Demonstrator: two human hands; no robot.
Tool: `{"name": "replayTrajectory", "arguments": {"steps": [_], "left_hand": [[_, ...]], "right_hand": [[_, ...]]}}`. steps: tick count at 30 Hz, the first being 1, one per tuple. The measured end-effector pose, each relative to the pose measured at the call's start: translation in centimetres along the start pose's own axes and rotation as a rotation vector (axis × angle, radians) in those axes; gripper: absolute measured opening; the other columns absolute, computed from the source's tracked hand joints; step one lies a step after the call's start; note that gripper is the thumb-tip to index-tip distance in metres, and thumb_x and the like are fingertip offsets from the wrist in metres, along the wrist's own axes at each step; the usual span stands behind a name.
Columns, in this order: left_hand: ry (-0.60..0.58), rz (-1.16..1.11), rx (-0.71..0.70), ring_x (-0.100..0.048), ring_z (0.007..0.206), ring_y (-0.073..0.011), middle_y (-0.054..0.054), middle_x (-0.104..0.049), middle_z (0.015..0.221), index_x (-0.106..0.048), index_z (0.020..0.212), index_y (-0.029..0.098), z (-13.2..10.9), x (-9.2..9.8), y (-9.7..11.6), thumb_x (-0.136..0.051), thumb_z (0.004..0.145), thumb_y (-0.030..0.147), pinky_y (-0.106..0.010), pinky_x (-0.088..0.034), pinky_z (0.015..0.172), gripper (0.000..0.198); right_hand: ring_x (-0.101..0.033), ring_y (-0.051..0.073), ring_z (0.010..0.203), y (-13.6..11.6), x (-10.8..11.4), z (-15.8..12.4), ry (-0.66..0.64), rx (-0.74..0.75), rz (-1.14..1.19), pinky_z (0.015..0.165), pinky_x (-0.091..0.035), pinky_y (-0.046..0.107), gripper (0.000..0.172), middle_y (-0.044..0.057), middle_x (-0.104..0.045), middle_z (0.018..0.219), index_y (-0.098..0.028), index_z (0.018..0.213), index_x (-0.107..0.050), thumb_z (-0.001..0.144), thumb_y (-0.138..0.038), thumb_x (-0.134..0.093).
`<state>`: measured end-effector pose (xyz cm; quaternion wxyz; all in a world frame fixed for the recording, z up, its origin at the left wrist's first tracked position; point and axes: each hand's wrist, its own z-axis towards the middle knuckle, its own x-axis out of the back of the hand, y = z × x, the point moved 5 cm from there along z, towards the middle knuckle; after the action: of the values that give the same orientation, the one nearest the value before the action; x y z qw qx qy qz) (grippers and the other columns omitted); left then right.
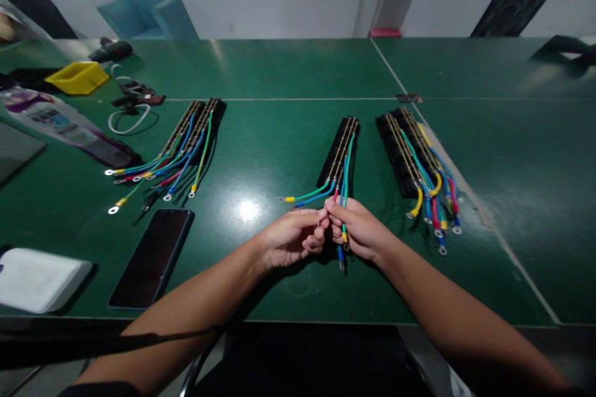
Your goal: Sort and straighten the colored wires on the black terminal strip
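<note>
A black terminal strip (pixel 328 155) with brass-coloured rows lies in front of me, coloured wires running from its near end. My right hand (pixel 365 231) is closed around several of these wires; a green wire (pixel 345 189) and blue ends pass through its fingers. A red wire (pixel 336 194) runs into the place where both hands meet. My left hand (pixel 292 238) is pinched at the fingertips against the right thumb, with a small metal ring end (pixel 319 223) showing between its fingers. To the left, a green wire with a yellow-sleeved ring lug (pixel 289 200) sticks out free.
More wired strips lie at the right (pixel 400 155) and left (pixel 186 130). A dark phone (pixel 153 259), a white box-like object (pixel 41 279), a plastic packet (pixel 65 127), a yellow bin (pixel 79 77) and a white cable (pixel 130 124) occupy the left of the green table (pixel 279 130).
</note>
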<state>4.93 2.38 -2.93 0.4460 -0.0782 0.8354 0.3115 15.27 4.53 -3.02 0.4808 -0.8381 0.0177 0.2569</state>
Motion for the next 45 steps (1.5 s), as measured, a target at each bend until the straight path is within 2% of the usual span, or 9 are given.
{"name": "replayTrajectory", "arguments": {"steps": [5,10,14,20,29,36,45], "left_hand": [[-0.022,0.017,-0.024,-0.050,0.049,-0.0038,-0.003,-0.059,0.068,-0.064,0.089,0.006,-0.07,-0.24,0.05,-0.059,0.089,0.022,-0.014,-0.041,0.047,0.017],[-0.012,-0.003,0.009,-0.043,0.043,-0.0015,0.000,-0.054,0.060,-0.062,0.081,0.006,-0.03,-0.41,-0.08,-0.061,0.087,0.024,-0.012,-0.033,0.042,0.019],[-0.017,0.019,0.016,-0.037,0.040,-0.0002,0.003,-0.049,0.056,-0.061,0.078,0.006,-0.10,-0.57,-0.01,-0.064,0.086,0.024,-0.011,-0.027,0.040,0.019],[0.013,0.054,0.025,-0.043,0.043,-0.0024,-0.001,-0.055,0.061,-0.062,0.082,0.006,-0.27,-0.39,0.08,-0.061,0.087,0.025,-0.014,-0.030,0.040,0.019],[0.005,0.062,0.058,-0.035,0.040,-0.0006,0.004,-0.047,0.055,-0.059,0.078,0.009,-0.34,-0.19,0.05,-0.063,0.086,0.025,-0.013,-0.025,0.040,0.018],[0.045,0.132,0.031,-0.038,0.041,-0.0026,0.001,-0.054,0.056,-0.059,0.080,0.009,-0.45,-0.31,0.23,-0.064,0.084,0.028,-0.015,-0.028,0.040,0.020],[-0.022,0.147,0.027,-0.029,0.041,-0.0015,0.005,-0.044,0.050,-0.056,0.074,0.010,-0.38,-0.21,0.30,-0.063,0.085,0.026,-0.014,-0.023,0.040,0.020]], "right_hand": [[-0.042,0.004,0.039,0.19,0.31,-0.03,0.012,-0.026,-0.043,0.035,-0.030,0.015,0.039,-0.004,-0.051,0.051,-0.016,0.064,-0.047,0.077,-0.046,-0.069],[-0.047,0.006,0.042,0.20,0.40,0.02,0.038,-0.002,-0.030,0.040,-0.037,0.017,0.037,-0.005,-0.049,0.053,-0.017,0.067,-0.048,0.074,-0.044,-0.072],[-0.047,0.005,0.043,0.25,0.18,0.06,0.010,0.009,-0.004,0.041,-0.036,0.016,0.036,-0.006,-0.047,0.053,-0.017,0.068,-0.049,0.073,-0.043,-0.073],[-0.045,0.005,0.042,0.25,0.26,-0.04,0.017,0.005,0.001,0.040,-0.035,0.015,0.035,-0.006,-0.048,0.051,-0.017,0.070,-0.050,0.073,-0.042,-0.073],[-0.040,0.004,0.038,0.03,-0.07,-0.15,-0.004,0.013,0.021,0.037,-0.029,0.015,0.038,-0.010,-0.040,0.047,-0.018,0.070,-0.047,0.069,-0.041,-0.077],[-0.040,0.003,0.038,-0.18,-0.23,-0.23,-0.032,0.045,-0.005,0.037,-0.030,0.014,0.035,-0.007,-0.049,0.049,-0.016,0.070,-0.049,0.074,-0.041,-0.073],[-0.037,0.003,0.035,-0.02,-0.04,-0.17,0.000,0.039,0.004,0.035,-0.029,0.014,0.037,-0.010,-0.041,0.043,-0.017,0.070,-0.047,0.072,-0.042,-0.075]]}}
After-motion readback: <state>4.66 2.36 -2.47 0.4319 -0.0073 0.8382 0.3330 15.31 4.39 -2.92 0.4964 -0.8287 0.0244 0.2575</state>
